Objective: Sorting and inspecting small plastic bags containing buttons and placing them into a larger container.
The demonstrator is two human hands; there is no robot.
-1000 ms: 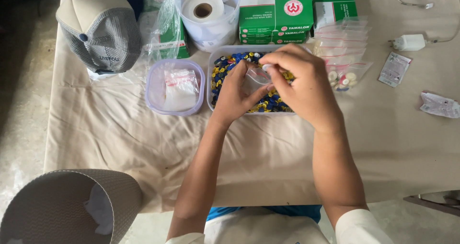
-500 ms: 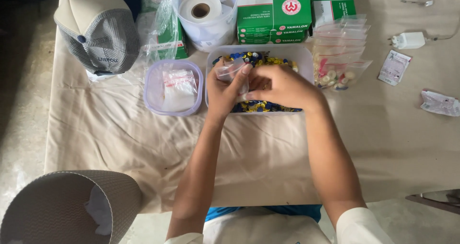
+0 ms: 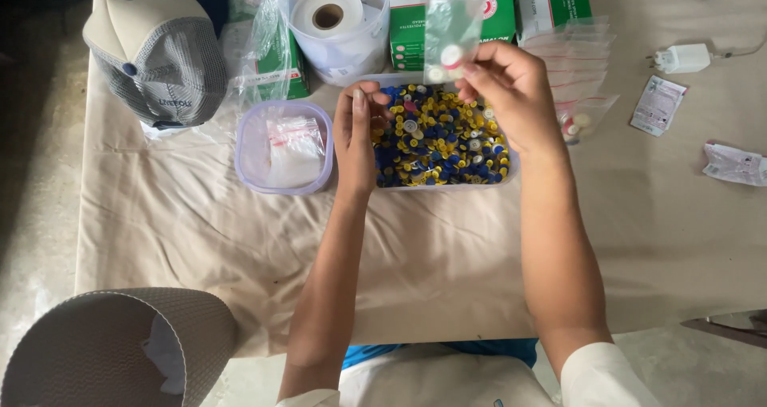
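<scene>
- Nearest, at the lower left edge, sits the grey brim of a cap on the wearer's head.
- The table is draped in a creased beige cloth, bare in its near part.
- The left hand rests on the left rim of the clear tray; its grip is loosely spread, fingers curled over the caps and pinching nothing that can be seen.
- The tray is heaped with small blue and yellow caps, a few white and pink among them.
- Just left of the tray stands a round lilac tub with folded small bags inside.
- The right hand is raised over the far right part of the tray; its grip is pressed together, thumb and fingertips pinching the lower edge of a small clear bag.
- The bag stands up above the fingertips, over the tray's far rim, with a few pale caps inside near the pinch.
- Right of that hand lies a stack of empty clear bags.
- Farther off: a tape roll in a white tub, green boxes, a grey cap at far left, and a white charger at far right.
</scene>
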